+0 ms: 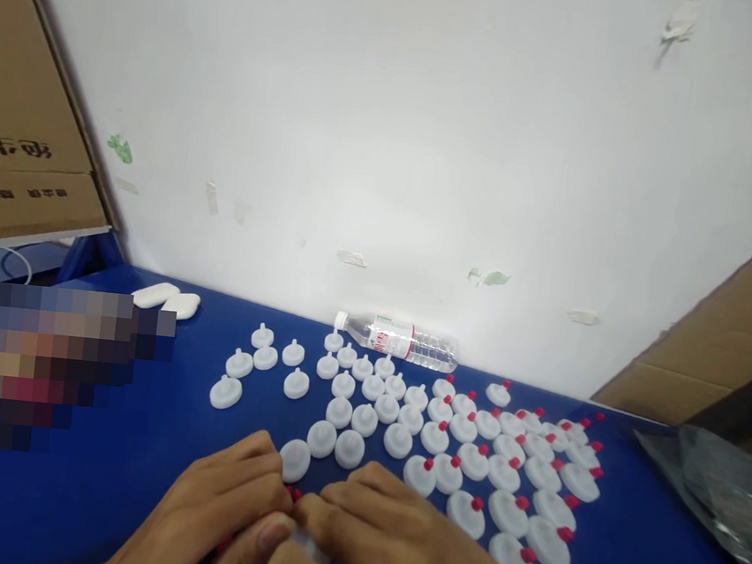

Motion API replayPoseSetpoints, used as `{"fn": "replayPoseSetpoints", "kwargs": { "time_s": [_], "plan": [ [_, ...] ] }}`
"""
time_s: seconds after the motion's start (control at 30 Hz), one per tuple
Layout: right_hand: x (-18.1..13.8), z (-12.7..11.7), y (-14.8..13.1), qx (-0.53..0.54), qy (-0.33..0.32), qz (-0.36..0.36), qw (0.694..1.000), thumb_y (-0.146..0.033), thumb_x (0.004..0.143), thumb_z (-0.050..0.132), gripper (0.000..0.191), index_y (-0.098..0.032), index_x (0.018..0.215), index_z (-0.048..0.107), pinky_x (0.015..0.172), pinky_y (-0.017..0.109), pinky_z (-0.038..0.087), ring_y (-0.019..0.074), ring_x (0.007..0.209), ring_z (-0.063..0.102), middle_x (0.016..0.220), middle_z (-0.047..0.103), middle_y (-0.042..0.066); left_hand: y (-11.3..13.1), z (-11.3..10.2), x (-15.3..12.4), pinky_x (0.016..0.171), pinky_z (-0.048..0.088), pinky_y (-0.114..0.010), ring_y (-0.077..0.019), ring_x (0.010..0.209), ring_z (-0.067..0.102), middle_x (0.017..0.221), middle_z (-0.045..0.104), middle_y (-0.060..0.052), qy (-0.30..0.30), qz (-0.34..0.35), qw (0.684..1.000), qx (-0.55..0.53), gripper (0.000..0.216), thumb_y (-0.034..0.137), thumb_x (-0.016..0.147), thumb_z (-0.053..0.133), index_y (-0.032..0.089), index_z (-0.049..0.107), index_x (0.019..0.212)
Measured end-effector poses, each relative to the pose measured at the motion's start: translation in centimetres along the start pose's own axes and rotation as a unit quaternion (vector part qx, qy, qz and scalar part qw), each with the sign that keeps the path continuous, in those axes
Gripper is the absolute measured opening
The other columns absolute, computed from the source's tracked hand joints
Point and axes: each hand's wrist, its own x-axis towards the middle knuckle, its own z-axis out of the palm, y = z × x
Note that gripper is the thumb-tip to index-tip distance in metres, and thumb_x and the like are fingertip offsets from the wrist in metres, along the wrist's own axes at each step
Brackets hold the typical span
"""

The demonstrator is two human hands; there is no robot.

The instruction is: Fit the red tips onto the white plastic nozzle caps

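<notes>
At the bottom middle, my left hand and my right hand meet with curled fingers. Small red caps show between the fingertips, and more red peeks out beneath my left hand. A white nozzle lid is partly visible at my right hand's fingers; the hands hide most of it. Just beyond my fingers stand several round white nozzle lids with bare spouts. To the right lie several white lids with red tips, tilted onto their spouts.
A clear water bottle lies against the white wall. Two white oval objects rest at the back left of the blue table. Cardboard boxes flank both sides. A grey plastic bag sits at right. A pixelated patch covers the left.
</notes>
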Motion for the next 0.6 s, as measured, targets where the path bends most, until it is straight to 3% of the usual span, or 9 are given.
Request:
{"fn": "replayPoseSetpoints", "kwargs": {
  "time_s": [0.07, 0.17, 0.27, 0.37, 0.47, 0.6],
  "plan": [
    [0.5, -2.4, 0.5, 0.003, -0.030, 0.014, 0.999, -0.021, 0.106, 0.056, 0.017, -0.023, 0.089, 0.057, 0.065, 0.028, 0.046, 0.0135, 0.067, 0.063, 0.078, 0.067, -0.004, 0.1, -0.5, 0.4, 0.074, 0.057, -0.025, -0.0165, 0.080, 0.063, 0.088, 0.068, -0.002, 0.001, 0.002, 1.000, 0.019, 0.025, 0.025, 0.111, 0.037, 0.023, 0.061, 0.103],
    [0.3, -5.5, 2.3, -0.007, -0.065, 0.063, 0.996, -0.013, 0.103, 0.055, 0.012, -0.022, 0.095, 0.057, 0.070, 0.031, 0.049, 0.0179, 0.075, 0.066, 0.088, 0.072, 0.002, 0.2, -0.5, 0.6, 0.080, 0.058, -0.025, -0.0189, 0.091, 0.064, 0.099, 0.071, -0.004, 0.008, 0.029, 0.998, 0.064, 0.015, 0.022, 0.104, 0.050, 0.024, 0.063, 0.112],
    [-0.9, -7.2, 5.2, -0.030, -0.070, 0.195, 0.978, -0.032, 0.110, 0.049, 0.011, -0.027, 0.109, 0.058, 0.066, 0.034, 0.049, 0.0223, 0.077, 0.067, 0.095, 0.074, 0.004, 0.2, 0.4, 0.5, 0.082, 0.057, -0.024, -0.0208, 0.099, 0.065, 0.106, 0.072, -0.005, 0.016, 0.053, 0.991, 0.123, 0.018, 0.023, 0.098, 0.059, 0.026, 0.066, 0.115],
    [-2.4, -7.5, 8.1, -0.043, -0.094, 0.284, 0.953, -0.041, 0.113, 0.040, 0.023, -0.030, 0.122, 0.058, 0.067, 0.036, 0.050, 0.0237, 0.081, 0.069, 0.103, 0.073, 0.004, 0.3, 1.2, 0.1, 0.088, 0.056, -0.026, -0.0231, 0.108, 0.062, 0.113, 0.071, -0.006, 0.022, 0.044, 0.985, 0.168, 0.018, 0.021, 0.099, 0.056, 0.026, 0.068, 0.111],
    [-3.6, -6.8, 10.4, -0.049, -0.106, 0.314, 0.942, -0.040, 0.113, 0.037, 0.031, -0.026, 0.122, 0.063, 0.081, 0.042, 0.054, 0.0268, 0.097, 0.071, 0.114, 0.072, 0.008, 0.2, 1.4, 0.0, 0.090, 0.054, -0.026, -0.0233, 0.113, 0.059, 0.110, 0.070, -0.005, 0.023, 0.061, 0.982, 0.178, 0.015, 0.018, 0.100, 0.054, 0.025, 0.067, 0.104],
    [-4.3, -5.6, 11.9, -0.051, -0.111, 0.317, 0.941, -0.045, 0.114, 0.032, 0.046, -0.020, 0.110, 0.070, 0.093, 0.049, 0.053, 0.0315, 0.108, 0.069, 0.116, 0.073, 0.012, 0.3, 1.4, 0.4, 0.089, 0.052, -0.023, -0.0206, 0.111, 0.059, 0.105, 0.068, -0.004, 0.026, 0.059, 0.986, 0.151, 0.018, 0.014, 0.101, 0.050, 0.025, 0.064, 0.098]
  ]
}}
